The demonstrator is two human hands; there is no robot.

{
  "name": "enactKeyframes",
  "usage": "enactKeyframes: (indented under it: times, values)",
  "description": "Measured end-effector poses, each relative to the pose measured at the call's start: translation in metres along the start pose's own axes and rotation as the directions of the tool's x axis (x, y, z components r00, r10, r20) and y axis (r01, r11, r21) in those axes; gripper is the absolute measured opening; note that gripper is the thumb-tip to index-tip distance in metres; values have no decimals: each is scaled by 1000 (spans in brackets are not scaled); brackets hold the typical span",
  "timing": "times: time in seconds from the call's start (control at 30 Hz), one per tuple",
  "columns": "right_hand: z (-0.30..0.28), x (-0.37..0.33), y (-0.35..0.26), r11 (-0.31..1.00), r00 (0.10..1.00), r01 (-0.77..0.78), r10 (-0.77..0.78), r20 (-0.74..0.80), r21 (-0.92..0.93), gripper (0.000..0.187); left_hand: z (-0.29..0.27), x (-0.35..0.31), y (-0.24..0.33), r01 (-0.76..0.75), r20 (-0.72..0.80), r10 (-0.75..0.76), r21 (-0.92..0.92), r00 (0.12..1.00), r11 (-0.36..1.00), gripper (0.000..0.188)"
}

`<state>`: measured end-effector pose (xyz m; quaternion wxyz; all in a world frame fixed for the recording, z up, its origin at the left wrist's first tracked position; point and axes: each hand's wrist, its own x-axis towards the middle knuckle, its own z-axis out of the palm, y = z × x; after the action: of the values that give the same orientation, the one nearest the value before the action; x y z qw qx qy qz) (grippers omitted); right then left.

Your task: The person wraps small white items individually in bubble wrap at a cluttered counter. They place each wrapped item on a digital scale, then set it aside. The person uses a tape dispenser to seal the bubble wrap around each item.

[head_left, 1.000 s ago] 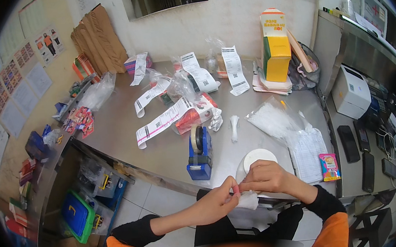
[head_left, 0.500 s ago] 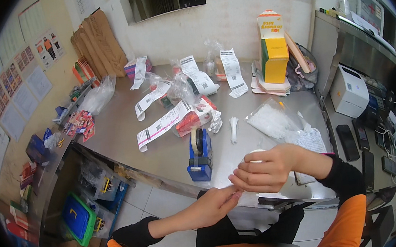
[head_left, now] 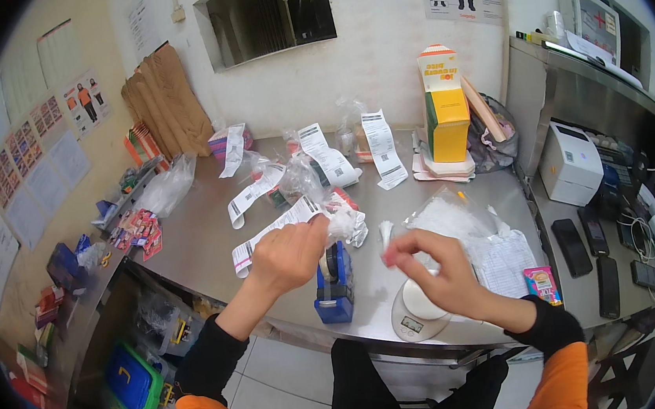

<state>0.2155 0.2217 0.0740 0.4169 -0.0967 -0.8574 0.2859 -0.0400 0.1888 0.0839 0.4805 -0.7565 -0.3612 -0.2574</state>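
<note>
My left hand (head_left: 291,255) is closed, its knuckles up, above the near-left corner of a blue tape dispenser (head_left: 334,306). Behind its fingertips lies crumpled clear plastic from a red package (head_left: 343,199); whether the hand touches it I cannot tell. My right hand (head_left: 440,272) hangs over a small kitchen scale (head_left: 409,332) with a round white dish (head_left: 418,300) on top. Its fingers are curled in with the tips together, and anything between them is too small to make out. A bundle of thin white strips (head_left: 386,233) lies just beyond those fingertips.
Several bagged packages with long printed slips (head_left: 326,153) stand along the steel counter's back. At right are a yellow carton (head_left: 448,126), a bag of white bits (head_left: 451,216), handwritten paper (head_left: 506,258), a pink packet (head_left: 542,286) and a white label printer (head_left: 572,161).
My hands, together before, have come apart: the left has moved up and left past the tape dispenser, the right stays over the scale. The scale and pink packet now show. The view has tilted up.
</note>
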Motion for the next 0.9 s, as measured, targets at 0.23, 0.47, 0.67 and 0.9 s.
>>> enactKeyframes:
  times: [0.23,0.47,0.67,0.9]
  values:
    - [75,0,41,630,928,-261,372,11,731,38,2,6,21,-72,40,75,-67,996,995,30]
    - [69,1,48,486,862,-457,449,236,745,22,10,-5,18,-44,87,48,-45,995,998,27]
    - [64,-5,44,142,698,-578,597,396,803,23,36,-20,36,270,206,-225,-228,952,936,18]
    - [61,-7,37,285,656,-621,699,285,730,27,48,-17,85,717,438,-704,-682,559,145,10]
